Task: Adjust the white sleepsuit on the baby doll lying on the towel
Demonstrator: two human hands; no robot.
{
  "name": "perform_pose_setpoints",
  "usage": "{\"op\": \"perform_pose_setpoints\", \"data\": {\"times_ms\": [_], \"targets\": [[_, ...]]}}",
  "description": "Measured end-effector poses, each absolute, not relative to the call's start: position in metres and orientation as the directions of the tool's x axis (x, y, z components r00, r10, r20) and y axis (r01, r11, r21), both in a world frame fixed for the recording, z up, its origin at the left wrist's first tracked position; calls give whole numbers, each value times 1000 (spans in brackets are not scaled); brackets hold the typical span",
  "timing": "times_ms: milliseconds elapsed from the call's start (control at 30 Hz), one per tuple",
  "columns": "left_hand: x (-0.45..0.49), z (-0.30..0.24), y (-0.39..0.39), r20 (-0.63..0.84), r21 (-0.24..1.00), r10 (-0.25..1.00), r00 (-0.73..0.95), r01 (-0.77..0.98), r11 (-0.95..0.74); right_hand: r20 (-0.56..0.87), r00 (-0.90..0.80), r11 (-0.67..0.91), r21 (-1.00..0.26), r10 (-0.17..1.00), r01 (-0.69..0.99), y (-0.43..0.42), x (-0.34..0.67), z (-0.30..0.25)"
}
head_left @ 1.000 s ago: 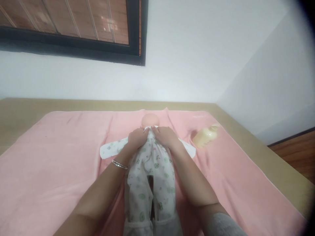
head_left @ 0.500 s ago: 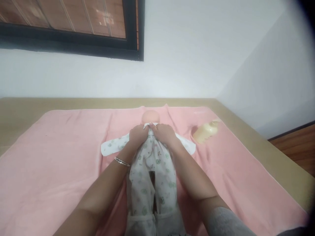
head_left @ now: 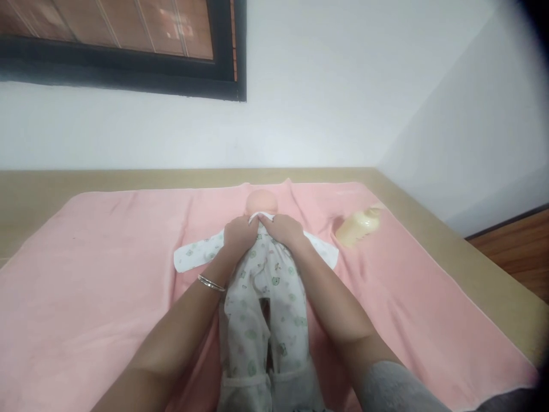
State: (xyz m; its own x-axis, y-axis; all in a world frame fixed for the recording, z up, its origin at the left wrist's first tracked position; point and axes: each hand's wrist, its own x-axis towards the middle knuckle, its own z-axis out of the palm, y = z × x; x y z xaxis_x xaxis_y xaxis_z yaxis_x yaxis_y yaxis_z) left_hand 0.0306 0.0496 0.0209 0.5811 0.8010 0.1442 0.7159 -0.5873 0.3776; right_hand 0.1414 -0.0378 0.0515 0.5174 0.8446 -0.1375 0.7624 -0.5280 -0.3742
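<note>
Toward the far edge of the blanket (head_left: 107,286), my left hand (head_left: 240,236) and right hand (head_left: 283,232) pinch the printed garment (head_left: 288,320) by its top, below a doll's head (head_left: 261,201); bottle (head_left: 357,228) near far-right corner.

The wall (head_left: 309,86) is being lit softly and evenly, while pale reflections are being thrown back by the window (head_left: 124,26). The pink blanket (head_left: 107,274) is being darkened by soft shadow beside the trousers (head_left: 288,320). Fine detail is being blurred by a milky haze, and the right-hand corners are being blacked out.
</note>
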Motion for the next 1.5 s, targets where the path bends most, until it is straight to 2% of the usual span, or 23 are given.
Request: {"op": "perform_pose_setpoints", "data": {"times_ms": [200,433,1500], "targets": [[32,21,49,128,458,839,530,718,-523,-118,558,-554,-400,821,730,-35,152,45],[32,21,49,131,484,848,513,714,-506,-65,598,-565,-420,799,710,-35,152,37],[31,20,47,147,515,841,521,685,-515,-56,602,-559,-448,797,698,-36,153,35]]}}
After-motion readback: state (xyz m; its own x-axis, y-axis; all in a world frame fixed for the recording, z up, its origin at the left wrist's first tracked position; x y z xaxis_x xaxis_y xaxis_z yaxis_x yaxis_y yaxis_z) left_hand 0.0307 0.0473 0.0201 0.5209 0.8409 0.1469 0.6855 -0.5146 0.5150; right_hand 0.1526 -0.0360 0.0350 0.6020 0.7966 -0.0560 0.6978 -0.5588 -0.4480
